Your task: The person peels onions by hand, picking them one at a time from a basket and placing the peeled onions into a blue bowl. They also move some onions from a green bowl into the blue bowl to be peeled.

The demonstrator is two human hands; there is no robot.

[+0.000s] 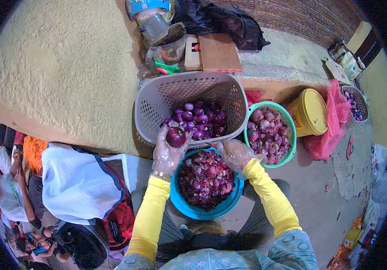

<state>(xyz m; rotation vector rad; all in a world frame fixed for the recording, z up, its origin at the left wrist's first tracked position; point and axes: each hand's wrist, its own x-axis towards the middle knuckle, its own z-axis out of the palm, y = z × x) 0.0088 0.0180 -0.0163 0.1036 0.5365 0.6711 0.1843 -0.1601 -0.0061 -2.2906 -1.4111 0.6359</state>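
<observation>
My left hand (164,157), in a clear plastic glove, holds a peeled purple onion (176,137) over the near rim of the grey basket (145,110). Inside that basket lie several glossy peeled onions (200,119). My right hand (235,154), gloved too, is curled above the right rim of the blue basin (182,204); what its fingers hold, if anything, I cannot make out. The basin sits between my knees, full of dark red onion skins (207,180). Beside my right hand stands a green-rimmed basket (291,150) with unpeeled onions and loose skins (269,132).
A yellow-lidded bucket (314,111) and a pink mesh sack (330,126) stand to the right. Boards (220,51) and plastic containers (171,42) lie behind the grey basket. A white cloth (78,184) covers something at left, where other people (15,193) sit.
</observation>
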